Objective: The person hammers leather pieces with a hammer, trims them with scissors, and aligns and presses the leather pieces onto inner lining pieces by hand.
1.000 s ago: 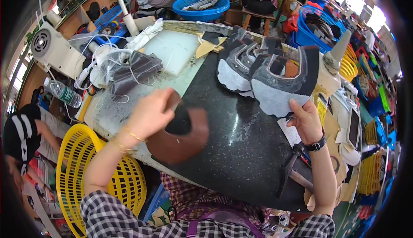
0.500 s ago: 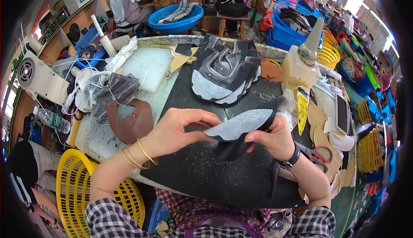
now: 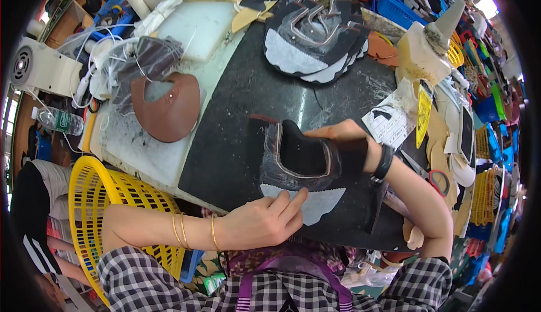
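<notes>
A black shoe upper [image 3: 298, 179] lies spread on the dark mat in front of me, its U-shaped opening edged by a pale, brownish line. Whitish, scalloped lining covers its near end. My left hand [image 3: 265, 219] rests over that near end, fingers bent and slightly apart, tips touching the lining; its thumb is hidden. At the far right side, my right hand [image 3: 349, 137] grips the upper's dark edge with fingers reaching leftward, though part of this grasp is hidden. Beyond lies a stack of similar shoe uppers [image 3: 315, 36], white-lined ends toward me.
A brown curved piece [image 3: 166, 109] lies left, near a white board [image 3: 197, 27] and tangled cables. On the right stand a glue bottle [image 3: 422, 52], paper scraps, a phone [image 3: 466, 134] and red-handled scissors [image 3: 438, 182]. A yellow basket [image 3: 90, 182] sits below the table's left edge.
The shoe upper came down from mid-air, folded, onto the mat, opened out. My left hand moved nearer me onto its lined end; my right hand shifted to its far edge. The view tilted downward.
</notes>
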A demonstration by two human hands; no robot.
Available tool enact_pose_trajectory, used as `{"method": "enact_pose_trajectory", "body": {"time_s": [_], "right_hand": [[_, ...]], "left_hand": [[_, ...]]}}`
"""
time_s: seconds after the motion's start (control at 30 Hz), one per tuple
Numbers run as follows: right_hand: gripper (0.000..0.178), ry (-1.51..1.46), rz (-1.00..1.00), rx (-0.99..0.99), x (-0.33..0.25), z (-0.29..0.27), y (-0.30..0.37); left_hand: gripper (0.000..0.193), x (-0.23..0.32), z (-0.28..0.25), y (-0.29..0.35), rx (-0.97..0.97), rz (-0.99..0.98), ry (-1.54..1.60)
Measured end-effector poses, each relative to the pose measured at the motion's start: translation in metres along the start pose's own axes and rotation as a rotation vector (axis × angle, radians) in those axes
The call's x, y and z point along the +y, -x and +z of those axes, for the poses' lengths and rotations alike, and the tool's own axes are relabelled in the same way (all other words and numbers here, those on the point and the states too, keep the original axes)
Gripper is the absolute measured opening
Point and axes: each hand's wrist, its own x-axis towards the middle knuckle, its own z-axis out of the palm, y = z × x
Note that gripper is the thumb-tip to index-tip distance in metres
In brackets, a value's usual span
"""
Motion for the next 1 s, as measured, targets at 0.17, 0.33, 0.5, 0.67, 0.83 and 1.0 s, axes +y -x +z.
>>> {"method": "enact_pose_trajectory", "body": {"time_s": [0.17,0.33,0.5,0.67,0.83,1.0], "right_hand": [[0.046,-0.831,0.73,-0.065,-0.034,-0.02,-0.03],[0.038,0.091,0.529,-0.479,-0.08,-0.022,-0.06],[0.02,0.102,0.195,-0.169,-0.079,0.002,-0.022],[0.018,0.085,0.186,-0.015,-0.068,0.007,-0.011],[0.018,-0.068,0.336,-0.21,-0.06,-0.009,-0.04],[0.023,0.412,-0.111,-0.138,-0.08,0.016,0.005]], "left_hand": [[0.041,0.001,0.0,0.004,-0.108,-0.102,0.115],[0.063,-0.003,-0.006,0.011,-0.143,-0.172,0.177],[0.062,-0.014,-0.011,0.005,-0.216,-0.191,0.235],[0.062,-0.026,-0.013,0.004,-0.229,-0.214,0.348],[0.056,-0.034,-0.012,0.0,-0.242,-0.199,0.36],[0.05,-0.04,-0.02,0.008,-0.356,-0.185,0.482]]}}
